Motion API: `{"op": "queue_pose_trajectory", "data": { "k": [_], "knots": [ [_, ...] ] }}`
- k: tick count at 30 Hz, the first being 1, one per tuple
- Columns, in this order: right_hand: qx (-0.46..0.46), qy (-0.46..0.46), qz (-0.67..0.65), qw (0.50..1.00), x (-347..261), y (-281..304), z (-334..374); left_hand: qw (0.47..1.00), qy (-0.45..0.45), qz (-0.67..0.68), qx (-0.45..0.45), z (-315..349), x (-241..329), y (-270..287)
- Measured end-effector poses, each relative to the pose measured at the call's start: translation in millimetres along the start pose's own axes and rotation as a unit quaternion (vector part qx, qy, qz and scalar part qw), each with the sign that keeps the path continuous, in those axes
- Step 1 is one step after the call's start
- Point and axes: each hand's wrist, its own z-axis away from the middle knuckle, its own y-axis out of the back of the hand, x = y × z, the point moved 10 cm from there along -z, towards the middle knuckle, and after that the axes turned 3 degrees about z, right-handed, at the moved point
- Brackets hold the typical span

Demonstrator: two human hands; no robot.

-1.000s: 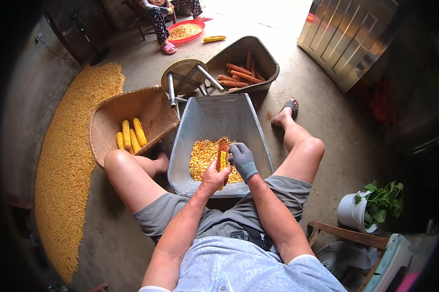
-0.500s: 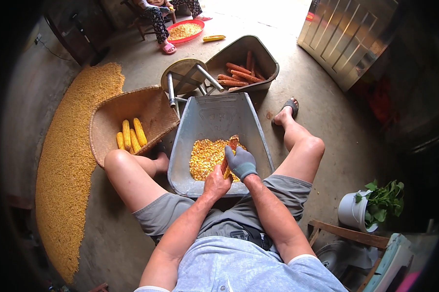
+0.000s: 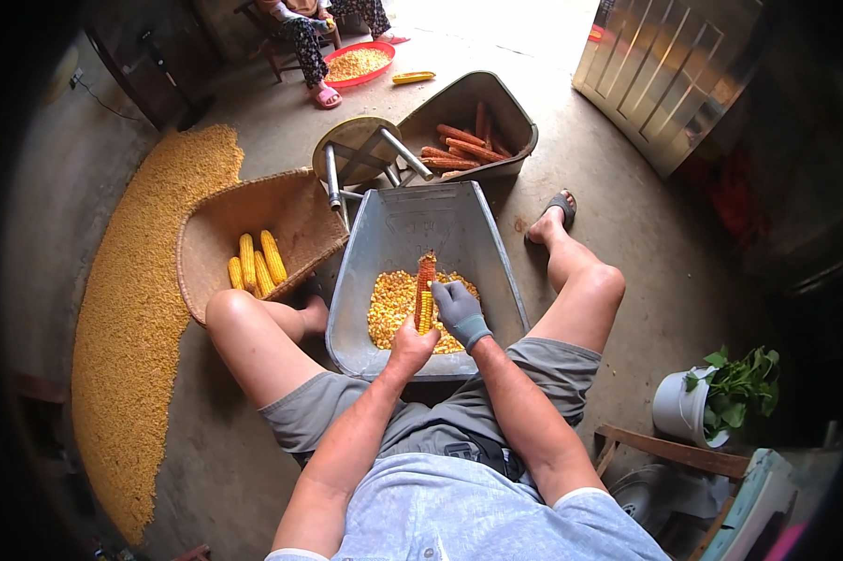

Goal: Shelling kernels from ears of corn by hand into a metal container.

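A partly stripped corn cob (image 3: 426,288) stands nearly upright over the grey tub (image 3: 358,323). Its upper part and left side are bare and reddish; yellow kernels remain low on its right side. My bare left hand (image 3: 413,345) is closed round the cob's lower end. My right hand (image 3: 461,314), in a grey-blue glove, has its fingers bent and its fingertips against the cob's right edge; their undersides are hidden. Loose yellow and whitish corn kernels (image 3: 390,309) lie in the tub below both hands.
A woven basket (image 3: 201,224) holds several yellow cobs (image 3: 270,257). Behind the tub stand a metal-legged stool (image 3: 356,140) and a dark bin (image 3: 524,154) of stripped cobs (image 3: 468,145). Kernels (image 3: 127,346) cover the left floor. Another person sits beside a red tray (image 3: 384,65).
The cob has swung from leaning right to nearly upright, showing its kernel rows. My gloved right hand has shifted from over the cob to its right edge. My left hand keeps its hold.
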Motion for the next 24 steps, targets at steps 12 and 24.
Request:
{"op": "queue_pose_trajectory", "data": {
  "k": [12, 24],
  "knots": [
    [-0.067, 0.123, 0.294, 0.945, -20.6, -10.9, 3.4, 0.989, -0.134, 0.047, -0.035, 8.3, 38.3, -5.0],
    [-0.07, -0.039, 0.126, 0.989, -5.9, -5.3, 10.1, 0.998, 0.036, -0.043, 0.0, 3.3, 12.8, -0.6]
  ]
}}
